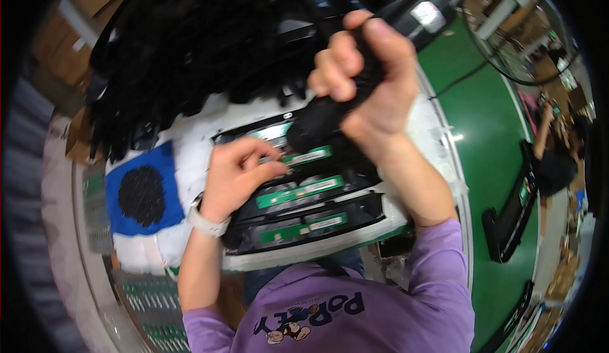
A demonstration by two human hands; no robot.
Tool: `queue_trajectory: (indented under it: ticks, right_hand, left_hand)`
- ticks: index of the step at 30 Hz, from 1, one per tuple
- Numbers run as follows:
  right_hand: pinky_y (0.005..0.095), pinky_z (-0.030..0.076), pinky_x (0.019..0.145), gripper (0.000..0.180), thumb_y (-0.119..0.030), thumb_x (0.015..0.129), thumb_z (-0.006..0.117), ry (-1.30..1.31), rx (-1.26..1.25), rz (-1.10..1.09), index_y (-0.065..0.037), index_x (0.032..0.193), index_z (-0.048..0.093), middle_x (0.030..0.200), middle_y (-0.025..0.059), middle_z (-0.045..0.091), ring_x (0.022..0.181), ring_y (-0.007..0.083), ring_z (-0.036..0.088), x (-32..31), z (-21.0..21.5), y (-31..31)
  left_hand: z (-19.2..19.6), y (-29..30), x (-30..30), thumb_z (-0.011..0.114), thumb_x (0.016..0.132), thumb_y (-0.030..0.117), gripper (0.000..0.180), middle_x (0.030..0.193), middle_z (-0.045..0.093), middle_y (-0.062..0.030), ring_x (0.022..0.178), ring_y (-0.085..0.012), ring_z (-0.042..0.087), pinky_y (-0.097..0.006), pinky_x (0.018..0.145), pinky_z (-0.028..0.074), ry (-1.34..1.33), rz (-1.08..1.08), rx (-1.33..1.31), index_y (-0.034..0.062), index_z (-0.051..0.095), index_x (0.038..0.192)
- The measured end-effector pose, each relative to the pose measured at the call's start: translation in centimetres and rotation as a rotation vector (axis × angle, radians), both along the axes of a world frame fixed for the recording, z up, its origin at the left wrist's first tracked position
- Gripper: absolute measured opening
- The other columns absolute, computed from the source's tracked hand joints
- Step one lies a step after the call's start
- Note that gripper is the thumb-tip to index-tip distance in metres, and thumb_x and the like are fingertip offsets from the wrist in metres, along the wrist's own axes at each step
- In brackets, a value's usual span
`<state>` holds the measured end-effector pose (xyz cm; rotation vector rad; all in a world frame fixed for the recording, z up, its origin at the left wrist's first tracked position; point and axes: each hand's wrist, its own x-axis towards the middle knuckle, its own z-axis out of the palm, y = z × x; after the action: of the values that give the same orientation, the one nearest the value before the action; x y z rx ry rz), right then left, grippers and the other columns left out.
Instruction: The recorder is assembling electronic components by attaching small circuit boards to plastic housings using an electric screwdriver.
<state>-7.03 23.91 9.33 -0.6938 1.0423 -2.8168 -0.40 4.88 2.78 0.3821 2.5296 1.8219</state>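
Note:
My right hand (390, 89) is wrapped round a black electric screwdriver (412, 19), held slanting with its lower end over the black plastic housings. The tip is hidden from me. Close by, my left hand (231, 178) has its thumb and fingers pinched together at the edge of a green circuit board (311, 156). Whatever they hold is too small to make out. Two more housings lie nearer to me, bearing a green board (298, 192) and another green board (304, 227).
On the left, a blue cloth (117, 210) carries a heap of small black pieces (143, 194). Many black parts (190, 42) pile up at the back. Long black housings (514, 210) lie on the green surface (457, 124) at right. Another person (555, 169) is at far right.

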Motion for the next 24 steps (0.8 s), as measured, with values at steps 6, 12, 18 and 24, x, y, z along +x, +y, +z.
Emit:
queue_trajectory:
  ticks: [6,12,18,24]
  right_hand:
    - [0.0274,0.037,0.043,0.026,-0.020,0.083,0.057,0.356,0.479,-0.182,-0.004,0.102,0.048,0.057,0.0037,0.045,0.041,0.0131,0.042,-1.8,-0.8,0.8]
    - [0.0221,0.038,0.041,0.023,-0.009,0.078,0.068,0.335,0.334,-0.096,0.001,0.093,0.054,0.058,0.0041,0.054,0.043,0.0098,0.050,-2.5,-2.9,-0.7]
    - [0.0210,0.039,0.043,0.025,-0.009,0.077,0.069,0.351,0.373,-0.126,0.000,0.094,0.054,0.060,0.0033,0.055,0.045,0.0089,0.050,-2.7,-3.6,-0.7]
    - [0.0228,0.037,0.043,0.026,-0.012,0.079,0.065,0.352,0.429,-0.131,-0.002,0.098,0.050,0.059,0.0036,0.051,0.044,0.0102,0.046,-2.6,-3.6,-0.7]
  left_hand:
    - [-0.7,0.1,-0.9,0.067,0.081,0.038,0.036,0.048,0.051,-0.0105,0.044,-0.0271,0.054,-0.035,0.042,0.039,0.449,0.106,-0.596,0.0056,0.065,0.095]
    - [-1.5,0.0,-1.2,0.063,0.084,0.034,0.030,0.050,0.054,-0.0093,0.046,-0.0272,0.056,-0.035,0.044,0.042,0.460,-0.036,-0.876,0.0065,0.065,0.095]
    - [-1.9,0.3,-1.2,0.062,0.084,0.033,0.030,0.053,0.057,-0.0086,0.048,-0.0267,0.058,-0.036,0.045,0.044,0.426,-0.032,-0.955,0.0097,0.066,0.102]
    - [-1.8,0.4,-1.0,0.062,0.084,0.032,0.029,0.055,0.059,-0.0095,0.049,-0.0270,0.058,-0.036,0.047,0.044,0.382,-0.022,-0.973,0.0129,0.067,0.106]
